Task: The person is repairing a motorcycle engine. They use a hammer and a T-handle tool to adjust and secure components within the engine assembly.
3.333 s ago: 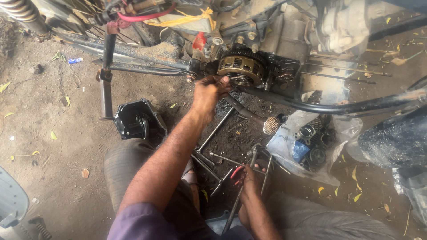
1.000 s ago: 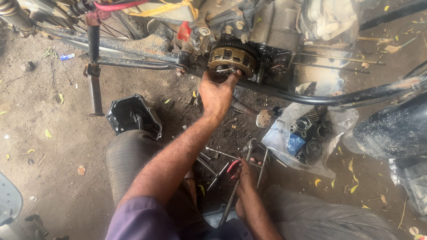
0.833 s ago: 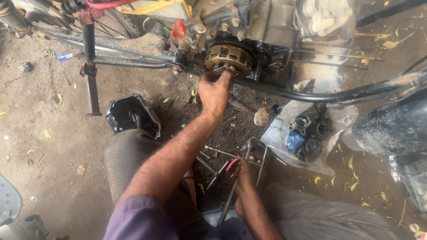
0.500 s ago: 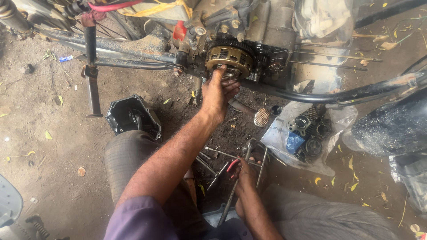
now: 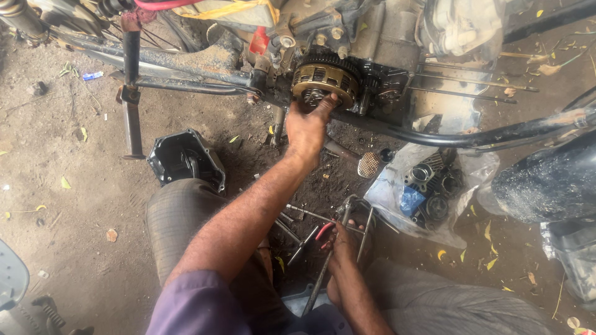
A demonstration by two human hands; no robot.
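My left hand (image 5: 307,127) reaches up to a brass-coloured clutch assembly (image 5: 323,77) on the open side of a motorcycle engine (image 5: 385,37). Its fingers grip the clutch's lower rim. My right hand (image 5: 343,251) rests low between my knees, closed around a long metal tool (image 5: 316,282) that slants down toward me. Red-handled pliers (image 5: 324,231) lie just beside that hand. Loose wrenches and rods (image 5: 298,217) are scattered on the dirt under my left forearm.
A black engine cover (image 5: 183,158) lies open side up by my left knee. A clear plastic bag of engine parts (image 5: 428,186) sits at the right. A black tube (image 5: 472,133) crosses below the engine, and a stand leg (image 5: 131,105) drops at the left.
My left hand has moved up from just under the clutch and now grips its lower rim. My right hand stays on the long tool.
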